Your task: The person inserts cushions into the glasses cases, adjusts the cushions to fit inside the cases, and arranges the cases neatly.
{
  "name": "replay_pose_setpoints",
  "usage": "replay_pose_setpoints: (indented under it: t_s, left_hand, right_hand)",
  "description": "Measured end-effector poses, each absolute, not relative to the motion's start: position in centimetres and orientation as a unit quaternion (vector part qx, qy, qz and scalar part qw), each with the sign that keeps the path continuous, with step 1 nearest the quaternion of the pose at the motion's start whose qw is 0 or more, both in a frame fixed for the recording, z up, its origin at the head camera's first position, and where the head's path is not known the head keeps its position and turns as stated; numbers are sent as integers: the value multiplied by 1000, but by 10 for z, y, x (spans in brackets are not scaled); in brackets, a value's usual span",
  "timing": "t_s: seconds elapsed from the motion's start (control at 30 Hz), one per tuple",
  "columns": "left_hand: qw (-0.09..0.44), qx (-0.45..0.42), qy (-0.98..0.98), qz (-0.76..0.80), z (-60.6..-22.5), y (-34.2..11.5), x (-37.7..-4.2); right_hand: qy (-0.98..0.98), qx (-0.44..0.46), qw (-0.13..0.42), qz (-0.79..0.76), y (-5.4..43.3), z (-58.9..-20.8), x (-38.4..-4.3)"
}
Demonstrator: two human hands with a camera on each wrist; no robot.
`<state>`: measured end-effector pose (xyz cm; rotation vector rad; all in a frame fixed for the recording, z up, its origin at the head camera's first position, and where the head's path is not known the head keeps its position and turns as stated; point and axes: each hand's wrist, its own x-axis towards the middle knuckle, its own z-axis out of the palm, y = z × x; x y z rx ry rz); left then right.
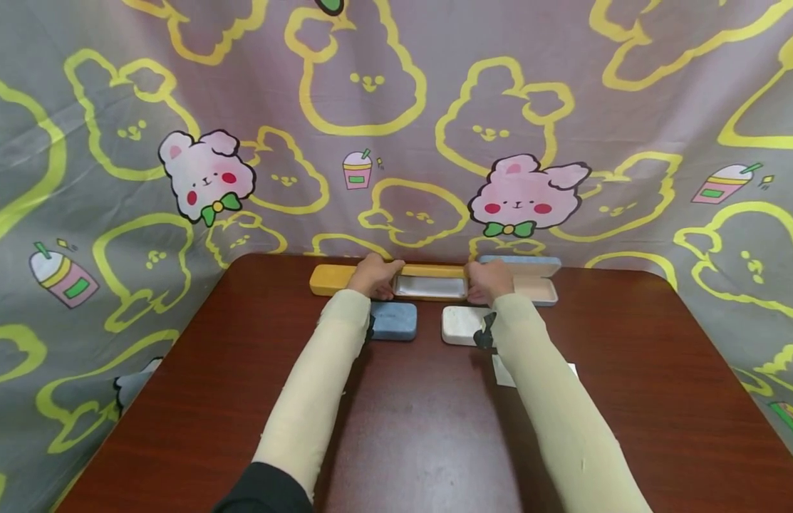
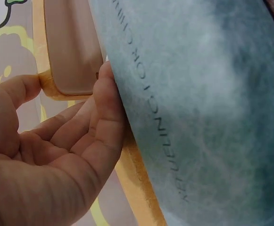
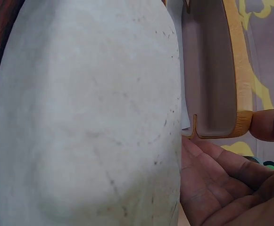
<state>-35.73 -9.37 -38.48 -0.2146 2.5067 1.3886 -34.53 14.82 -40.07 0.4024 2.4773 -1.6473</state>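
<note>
An open yellow eyeglass case (image 1: 434,270) lies at the back of the table, with something pale and flat inside its base. My left hand (image 1: 372,275) holds its left end; in the left wrist view the thumb touches the raised lid's corner (image 2: 46,80) and curled fingers sit lower, by the base. At the other end my right hand (image 1: 492,276) does likewise, its thumb (image 3: 269,125) against the lid's corner. Nearer me are a closed blue case (image 1: 397,322) below the left hand and a closed white case (image 1: 459,324) below the right, both partly hidden by the wrists.
A closed yellow case (image 1: 328,279) lies left of the left hand. Right of the right hand stands an open light blue case (image 1: 538,268) with a beige inside. White paper (image 1: 504,372) lies partly under the right forearm. A patterned curtain (image 1: 396,199) hangs behind the table.
</note>
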Motion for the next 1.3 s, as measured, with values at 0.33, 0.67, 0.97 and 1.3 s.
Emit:
replay_pose_setpoints:
  t_s: [0.33,0.67,0.97,1.3]
  left_hand:
    - [141,-76,876,455,-385,-93,-357]
    - [130,-66,901,408,-382,-92,-352]
    - [94,-44,920,379,-364,-87,-341]
    - [78,6,943,322,-353,-84,-325]
  right_hand:
    - [838,130,58,-527,151,-402,-342]
    - [840,133,72,-521,150,-402,-338]
    - [847,87,80,-518,160,-395,-333]
    - [864,25,81,-497,186,-384,-308]
